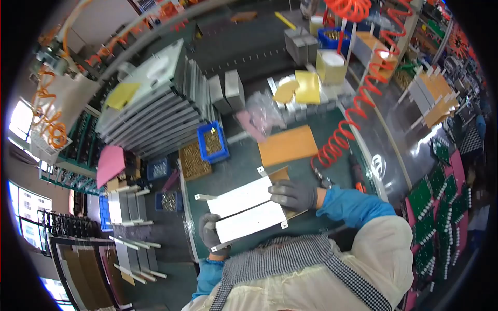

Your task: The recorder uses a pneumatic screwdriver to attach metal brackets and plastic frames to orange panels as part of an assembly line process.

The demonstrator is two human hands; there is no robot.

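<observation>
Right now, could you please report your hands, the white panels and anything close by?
Left hand at left end of white panels; right hand over right end. Panels side by side. Orange sheet beyond, red coiled hose to the right.

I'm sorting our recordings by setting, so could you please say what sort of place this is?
Probably a factory assembly workshop, judging by the red coiled hose, the blue bin of small parts and the green circuit boards.

On the left side, bright windows [22,120] are showing white daylight, with a greyish wall [50,194] beside them. Near it stands a green-framed rack [79,167]. The worktop [228,179] is dark green; to its right, a dark glossy surface [399,160] reflects light.
</observation>
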